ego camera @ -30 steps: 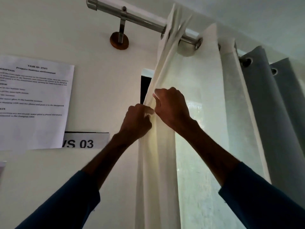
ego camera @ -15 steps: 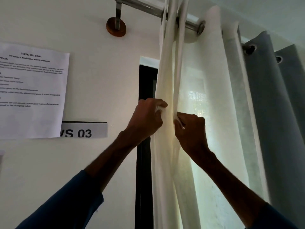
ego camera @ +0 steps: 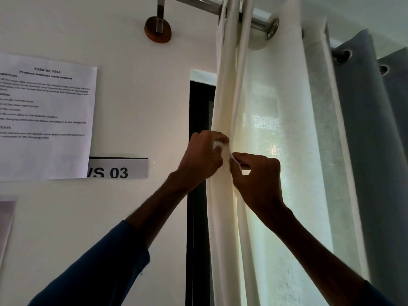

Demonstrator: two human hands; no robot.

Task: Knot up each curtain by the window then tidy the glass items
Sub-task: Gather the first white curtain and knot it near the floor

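Note:
A cream sheer curtain hangs from a steel rod in front of the bright window. Its left edge is gathered into narrow vertical folds. My left hand is closed around the leftmost fold at about mid height. My right hand pinches the hem of the fold beside it, just right of and slightly below the left hand. A grey curtain hangs further right on the same rod. No glass items are in view.
The dark window frame shows left of the cream curtain. On the wall to the left hang a printed task sheet and a "VS 03" label. A wooden rod bracket sits above them.
The cream curtain's left edge has been pulled rightward and bunched into tighter folds. My right hand dropped from above the left hand to beside and below it. The camera tilted slightly down.

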